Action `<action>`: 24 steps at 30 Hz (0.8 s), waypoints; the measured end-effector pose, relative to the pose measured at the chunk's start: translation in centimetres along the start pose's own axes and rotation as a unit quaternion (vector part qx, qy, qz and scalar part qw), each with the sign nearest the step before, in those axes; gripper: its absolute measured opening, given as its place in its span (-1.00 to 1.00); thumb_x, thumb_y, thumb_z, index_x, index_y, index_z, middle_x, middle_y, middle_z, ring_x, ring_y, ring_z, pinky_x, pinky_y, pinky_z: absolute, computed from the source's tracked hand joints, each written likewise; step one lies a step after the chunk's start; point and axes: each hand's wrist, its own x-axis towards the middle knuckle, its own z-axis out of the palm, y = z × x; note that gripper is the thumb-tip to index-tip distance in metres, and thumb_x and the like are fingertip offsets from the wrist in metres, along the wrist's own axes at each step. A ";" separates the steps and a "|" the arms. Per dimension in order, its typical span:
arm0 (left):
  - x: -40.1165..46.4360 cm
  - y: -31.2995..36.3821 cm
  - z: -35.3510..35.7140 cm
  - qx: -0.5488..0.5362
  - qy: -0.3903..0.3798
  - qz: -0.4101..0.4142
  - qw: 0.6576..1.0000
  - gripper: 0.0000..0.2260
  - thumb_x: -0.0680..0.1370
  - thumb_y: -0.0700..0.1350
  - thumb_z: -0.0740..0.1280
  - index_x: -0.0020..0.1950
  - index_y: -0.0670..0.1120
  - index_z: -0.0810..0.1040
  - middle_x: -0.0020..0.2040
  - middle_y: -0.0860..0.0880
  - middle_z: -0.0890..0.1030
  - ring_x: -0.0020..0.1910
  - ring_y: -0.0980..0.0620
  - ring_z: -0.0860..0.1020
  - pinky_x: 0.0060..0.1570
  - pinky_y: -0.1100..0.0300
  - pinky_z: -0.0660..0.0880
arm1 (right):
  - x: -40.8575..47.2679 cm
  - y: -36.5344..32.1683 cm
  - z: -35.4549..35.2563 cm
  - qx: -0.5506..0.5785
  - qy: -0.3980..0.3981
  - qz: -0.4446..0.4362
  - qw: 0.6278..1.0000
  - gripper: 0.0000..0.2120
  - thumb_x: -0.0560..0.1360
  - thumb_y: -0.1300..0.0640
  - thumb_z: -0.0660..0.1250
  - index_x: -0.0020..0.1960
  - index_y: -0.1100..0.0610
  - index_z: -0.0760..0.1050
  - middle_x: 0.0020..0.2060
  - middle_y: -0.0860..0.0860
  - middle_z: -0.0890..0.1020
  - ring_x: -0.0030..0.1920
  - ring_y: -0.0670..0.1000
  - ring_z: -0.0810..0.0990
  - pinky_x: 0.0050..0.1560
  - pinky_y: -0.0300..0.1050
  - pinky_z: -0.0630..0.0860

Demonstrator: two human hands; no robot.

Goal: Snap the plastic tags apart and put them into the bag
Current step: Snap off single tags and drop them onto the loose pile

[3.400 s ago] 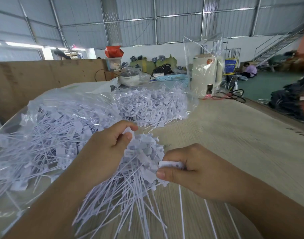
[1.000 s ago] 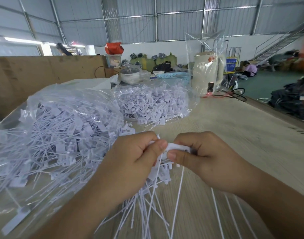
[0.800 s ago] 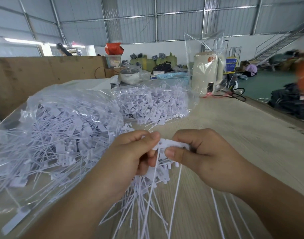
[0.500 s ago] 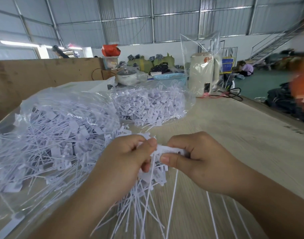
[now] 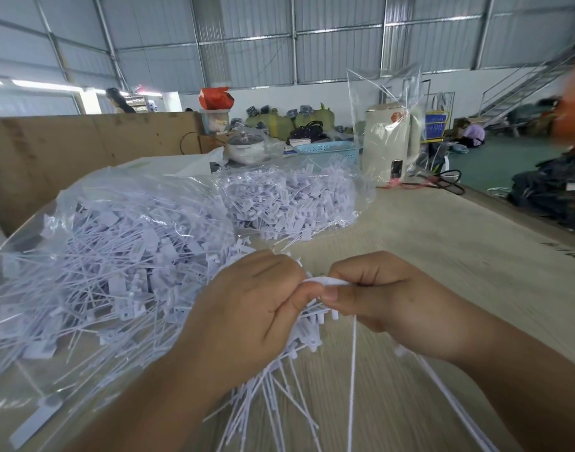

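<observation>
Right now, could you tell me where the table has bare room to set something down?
The table is bare on its right side, between the right hand, the far bag of tags and the table's right edge. The left side is crowded: the large bag of tags fills it, and loose tags spread under the left hand.

Both forearms converge, left hand (image 5: 247,308) and right hand (image 5: 374,298) each in a curled grip, thumbs touching.
</observation>
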 end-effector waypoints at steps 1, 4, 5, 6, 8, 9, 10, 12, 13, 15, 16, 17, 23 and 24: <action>0.1 0.1 0.0 0.000 -0.003 0.004 1.000 -0.64 0.63 -0.01 0.12 -0.29 -0.13 0.47 -0.35 0.13 0.33 -0.36 0.16 0.31 -0.31 0.31 0.27 | 0.0 0.0 -0.1 0.013 -0.005 0.006 1.000 -0.62 0.49 0.09 0.32 -0.36 0.29 0.30 -0.54 -0.12 0.21 -0.52 -0.15 0.16 -0.48 -0.35 0.16; 0.0 0.1 0.0 -0.032 -0.018 -0.004 0.999 -0.65 0.62 0.01 0.14 -0.29 -0.13 0.48 -0.38 0.14 0.36 -0.38 0.18 0.34 -0.33 0.34 0.28 | -0.1 -0.2 -0.3 0.044 -0.020 0.033 0.998 -0.69 0.48 0.09 0.33 -0.37 0.19 0.39 -0.54 -0.06 0.20 -0.52 -0.09 0.14 -0.48 -0.26 0.12; -0.1 0.1 0.1 -0.077 -0.025 -0.032 0.996 -0.65 0.61 0.02 0.17 -0.29 -0.12 0.50 -0.41 0.16 0.40 -0.41 0.19 0.38 -0.36 0.36 0.30 | -0.1 -0.1 -0.3 0.049 -0.025 0.039 0.998 -0.71 0.47 0.09 0.33 -0.40 0.12 0.42 -0.54 -0.05 0.20 -0.52 -0.08 0.14 -0.48 -0.24 0.10; -0.3 0.2 0.2 -0.148 -0.036 -0.083 0.985 -0.65 0.60 0.05 0.21 -0.31 -0.08 0.52 -0.45 0.16 0.43 -0.45 0.20 0.40 -0.39 0.39 0.30 | -0.1 -0.2 -0.2 0.048 -0.029 0.040 0.998 -0.72 0.46 0.09 0.32 -0.42 0.06 0.45 -0.54 -0.05 0.21 -0.52 -0.08 0.14 -0.48 -0.23 0.10; -0.3 0.4 0.5 -0.314 -0.068 -0.234 0.918 -0.67 0.53 0.12 0.30 -0.37 0.01 0.53 -0.49 0.15 0.48 -0.50 0.22 0.39 -0.41 0.39 0.33 | -0.1 0.0 -0.1 0.025 -0.024 0.026 0.999 -0.73 0.47 0.09 0.30 -0.41 0.04 0.50 -0.53 -0.06 0.25 -0.51 -0.10 0.18 -0.46 -0.24 0.15; -0.3 0.4 0.7 -0.371 -0.082 -0.306 0.873 -0.68 0.50 0.15 0.35 -0.40 0.02 0.54 -0.49 0.12 0.50 -0.49 0.16 0.40 -0.40 0.32 0.35 | 0.0 0.1 0.1 0.003 -0.015 0.011 1.000 -0.75 0.48 0.10 0.30 -0.38 0.05 0.49 -0.52 -0.08 0.30 -0.49 -0.12 0.23 -0.43 -0.26 0.21; -0.2 0.3 1.0 -0.414 -0.089 -0.365 0.829 -0.68 0.46 0.15 0.42 -0.42 0.02 0.53 -0.50 0.08 0.50 -0.49 0.10 0.39 -0.41 0.27 0.35 | 0.0 0.3 0.2 -0.021 -0.007 -0.006 1.000 -0.75 0.49 0.11 0.29 -0.36 0.05 0.49 -0.50 -0.12 0.35 -0.46 -0.14 0.29 -0.37 -0.28 0.25; 0.0 0.4 1.3 -0.494 -0.090 -0.433 0.748 -0.72 0.35 0.10 0.44 -0.47 -0.01 0.51 -0.52 0.01 0.45 -0.55 0.08 0.33 -0.53 0.29 0.27 | 0.0 0.6 0.5 -0.069 0.009 -0.033 0.997 -0.74 0.53 0.13 0.29 -0.32 -0.02 0.54 -0.46 -0.20 0.43 -0.41 -0.18 0.36 -0.29 -0.28 0.30; 0.1 0.5 1.4 -0.528 -0.088 -0.454 0.712 -0.74 0.31 0.07 0.42 -0.49 -0.02 0.49 -0.53 -0.02 0.42 -0.58 0.09 0.29 -0.58 0.31 0.22 | 0.0 0.7 0.6 -0.093 0.020 -0.038 0.995 -0.75 0.54 0.12 0.29 -0.30 -0.01 0.55 -0.46 -0.18 0.44 -0.40 -0.16 0.37 -0.30 -0.22 0.32; 0.3 0.6 1.4 -0.568 -0.092 -0.485 0.659 -0.75 0.30 -0.01 0.42 -0.52 -0.03 0.45 -0.55 -0.03 0.37 -0.61 0.10 0.23 -0.58 0.33 0.12 | 0.0 1.0 0.8 -0.155 0.039 -0.046 0.986 -0.75 0.53 0.03 0.27 -0.23 0.15 0.52 -0.43 0.03 0.46 -0.38 0.07 0.42 -0.29 0.02 0.39; 0.3 0.5 1.3 -0.579 -0.097 -0.497 0.639 -0.75 0.29 -0.03 0.41 -0.52 -0.03 0.43 -0.56 -0.03 0.34 -0.60 0.10 0.20 -0.57 0.32 0.09 | 0.1 1.1 0.9 -0.191 0.045 -0.055 0.979 -0.70 0.52 -0.01 0.25 -0.21 0.22 0.49 -0.39 0.13 0.47 -0.36 0.14 0.43 -0.28 0.09 0.40; 0.3 0.5 1.3 -0.586 -0.101 -0.508 0.623 -0.75 0.28 -0.04 0.41 -0.52 -0.03 0.41 -0.56 -0.02 0.32 -0.59 0.10 0.19 -0.56 0.30 0.07 | 0.1 1.2 1.0 -0.220 0.051 -0.065 0.972 -0.67 0.52 -0.03 0.23 -0.22 0.24 0.46 -0.39 0.16 0.46 -0.35 0.17 0.43 -0.29 0.12 0.41; 0.2 0.4 1.0 -0.593 -0.126 -0.496 0.622 -0.76 0.33 -0.04 0.40 -0.45 -0.07 0.41 -0.54 -0.03 0.35 -0.60 0.11 0.22 -0.54 0.29 0.05 | 0.1 1.0 0.8 -0.207 0.043 -0.056 0.976 -0.64 0.58 0.00 0.25 -0.12 0.33 0.50 -0.30 0.27 0.53 -0.30 0.21 0.51 -0.21 0.21 0.46; 0.2 0.4 0.9 -0.587 -0.129 -0.491 0.631 -0.76 0.34 -0.03 0.40 -0.43 -0.08 0.41 -0.53 -0.04 0.36 -0.60 0.11 0.23 -0.57 0.32 0.09 | 0.1 0.9 0.8 -0.206 0.042 -0.054 0.976 -0.62 0.56 -0.02 0.24 -0.11 0.33 0.51 -0.29 0.27 0.54 -0.29 0.21 0.52 -0.19 0.21 0.46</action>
